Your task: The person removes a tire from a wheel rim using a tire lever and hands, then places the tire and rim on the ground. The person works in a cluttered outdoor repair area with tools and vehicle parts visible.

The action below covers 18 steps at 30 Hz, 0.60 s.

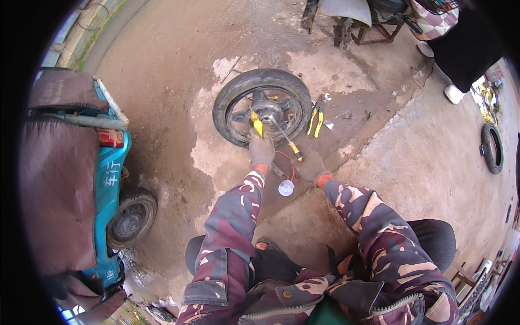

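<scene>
A wheel with a black tyre (230, 86) and a dirty spoked rim lies flat on the ground in front of me. My gloved left hand (262, 150) is at its near side, closed around a yellow-handled tool (257, 125) that points over the rim. Lower and to the right, my gloved right hand (311, 166) grips a screwdriver (295, 151) with a yellow and black handle. Its thin shaft slants toward the wheel's hub. Right of the tyre rest pliers with yellow handles (319, 122). Between my forearms are a small white round container (286, 188) and a red cord (285, 155).
A blue three-wheeled vehicle (111, 179) with brown covers stands at the left. At the top right is a parked motorcycle (346, 12). Nearby, a person in black trousers (468, 51) stands. A loose tyre (492, 148) lies at the far right. Wet ground stretches beyond the wheel.
</scene>
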Each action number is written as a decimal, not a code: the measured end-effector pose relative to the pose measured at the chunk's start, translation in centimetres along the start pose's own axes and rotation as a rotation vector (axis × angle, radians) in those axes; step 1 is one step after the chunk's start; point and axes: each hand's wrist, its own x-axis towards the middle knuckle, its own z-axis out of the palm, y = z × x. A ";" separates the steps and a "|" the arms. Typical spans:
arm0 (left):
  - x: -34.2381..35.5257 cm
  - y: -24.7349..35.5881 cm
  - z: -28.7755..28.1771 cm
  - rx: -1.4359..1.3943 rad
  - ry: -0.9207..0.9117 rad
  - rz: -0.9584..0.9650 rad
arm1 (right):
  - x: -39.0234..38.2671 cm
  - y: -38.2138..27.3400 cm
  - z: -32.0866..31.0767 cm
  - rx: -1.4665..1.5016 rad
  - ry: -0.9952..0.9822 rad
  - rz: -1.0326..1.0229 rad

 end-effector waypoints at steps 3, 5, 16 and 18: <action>0.5 0.0 -0.7 0.039 -0.056 0.005 | 2.1 -2.8 -2.7 0.124 0.170 -0.017; -0.2 0.1 -1.0 0.067 -0.061 0.074 | 5.9 -5.8 -6.0 0.181 0.257 -0.012; -1.6 4.6 -8.7 0.705 -0.558 0.151 | 14.8 -15.1 -11.1 -0.299 -0.060 -0.155; -0.7 6.2 -10.5 0.814 -0.613 0.105 | 14.2 -15.3 -10.8 -0.314 -0.039 -0.225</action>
